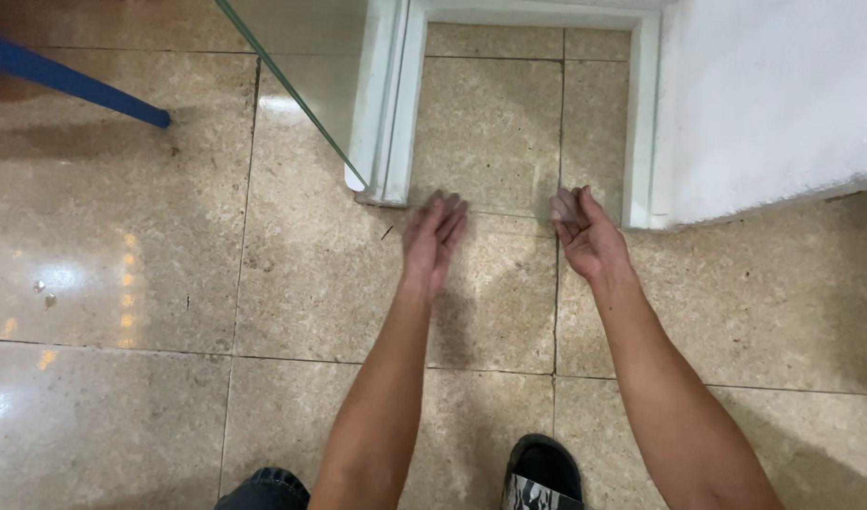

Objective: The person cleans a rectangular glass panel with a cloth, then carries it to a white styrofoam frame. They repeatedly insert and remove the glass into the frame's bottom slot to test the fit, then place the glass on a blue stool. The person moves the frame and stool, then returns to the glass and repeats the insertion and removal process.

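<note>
**Both hands reach empty toward the doorway threshold**

The left hand (pixel 433 241) and right hand (pixel 584 231) stretch forward over the beige tiled floor (pixel 311 283), both loosely open with fingers extended and slightly blurred, holding nothing. Just ahead lies the white door frame (pixel 386 123), its foot nearest the left hand, almost at the fingertips. The right hand hangs near the opposite jamb beside the white wall (pixel 764 104). A glass door edge (pixel 292 90) slants away up-left. No container shows. A blue pole (pixel 75 83) lies well apart, far left. A black sandal (pixel 544 472) shows below.
</note>
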